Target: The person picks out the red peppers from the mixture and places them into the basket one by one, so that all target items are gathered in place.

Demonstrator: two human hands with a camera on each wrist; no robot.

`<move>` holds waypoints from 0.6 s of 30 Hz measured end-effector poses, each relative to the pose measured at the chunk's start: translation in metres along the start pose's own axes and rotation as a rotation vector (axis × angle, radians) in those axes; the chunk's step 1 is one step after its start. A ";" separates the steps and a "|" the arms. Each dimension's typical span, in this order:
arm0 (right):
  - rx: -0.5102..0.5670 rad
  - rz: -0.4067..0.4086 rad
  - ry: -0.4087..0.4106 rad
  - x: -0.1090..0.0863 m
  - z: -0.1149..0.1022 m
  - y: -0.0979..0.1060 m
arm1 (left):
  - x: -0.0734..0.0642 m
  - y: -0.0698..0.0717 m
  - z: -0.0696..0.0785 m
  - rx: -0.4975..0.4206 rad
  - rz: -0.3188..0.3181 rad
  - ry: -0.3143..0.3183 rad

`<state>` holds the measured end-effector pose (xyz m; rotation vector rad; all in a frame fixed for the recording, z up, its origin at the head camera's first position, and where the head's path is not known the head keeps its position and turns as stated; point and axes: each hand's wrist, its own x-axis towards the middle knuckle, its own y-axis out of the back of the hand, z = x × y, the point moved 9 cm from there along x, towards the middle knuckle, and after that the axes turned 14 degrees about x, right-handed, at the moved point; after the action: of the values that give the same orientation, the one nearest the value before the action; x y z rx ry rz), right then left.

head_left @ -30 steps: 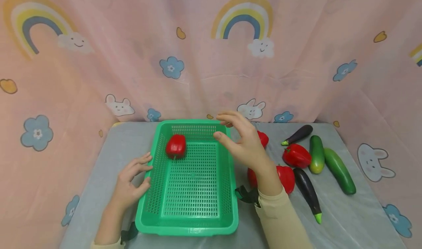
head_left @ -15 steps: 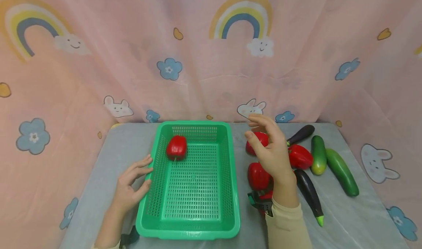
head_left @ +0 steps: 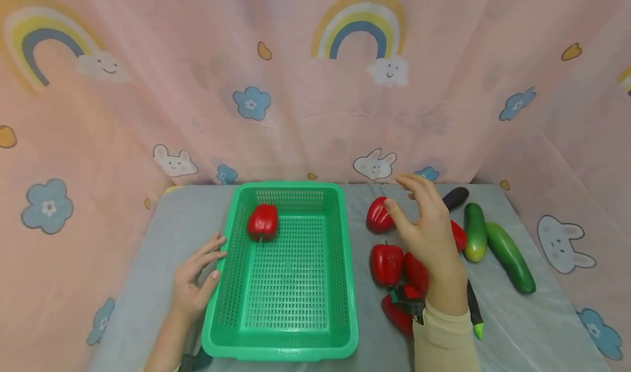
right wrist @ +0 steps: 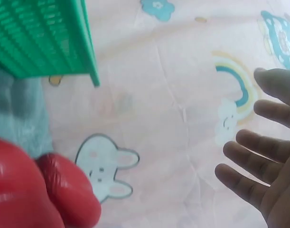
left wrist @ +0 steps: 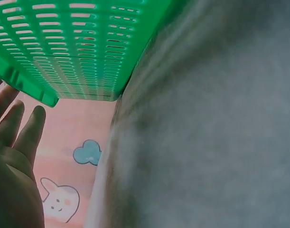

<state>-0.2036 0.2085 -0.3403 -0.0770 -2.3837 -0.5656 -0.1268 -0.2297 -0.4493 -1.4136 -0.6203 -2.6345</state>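
A green plastic basket (head_left: 291, 353) stands on the table with one red bell pepper (head_left: 263, 222) at its far left inside. My left hand (head_left: 194, 284) is at the basket's left rim, fingers relaxed; the left wrist view shows its fingers (left wrist: 28, 135) beside the rim. My right hand (head_left: 431, 235) hovers above the vegetables right of the basket, holding nothing, with its fingers (right wrist: 258, 142) spread in the right wrist view. Near it lie a red bell pepper (head_left: 378, 216) at the back, another bell pepper (head_left: 386, 264) in front, and more red peppers partly hidden under the hand and wrist.
Farther right lie a cucumber (head_left: 475, 232) and a longer green cucumber (head_left: 510, 258). One eggplant (head_left: 456, 197) is at the back; another eggplant (head_left: 474, 309) is mostly behind the right forearm. A pink patterned curtain (head_left: 296, 142) hangs behind the grey-covered table (head_left: 537, 328).
My right hand has moved right, from above the basket's right rim to over the red peppers. The left hand stays by the left rim, and the basket has not visibly moved.
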 end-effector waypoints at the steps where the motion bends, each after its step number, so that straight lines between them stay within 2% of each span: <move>1: -0.030 -0.005 -0.016 -0.001 0.004 0.002 | -0.001 0.000 0.000 -0.002 0.003 0.004; 5: -0.117 -0.021 -0.076 -0.002 0.020 0.009 | -0.003 0.000 -0.003 -0.034 0.013 0.022; 11: -0.181 0.007 -0.137 -0.006 0.038 0.025 | -0.003 0.001 -0.002 -0.073 0.034 0.006; 18: -0.265 0.089 -0.305 -0.017 0.066 0.056 | -0.004 0.000 -0.003 -0.151 0.047 0.008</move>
<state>-0.2196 0.2883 -0.3747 -0.4113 -2.5659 -0.8769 -0.1272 -0.2310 -0.4538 -1.4350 -0.3896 -2.6989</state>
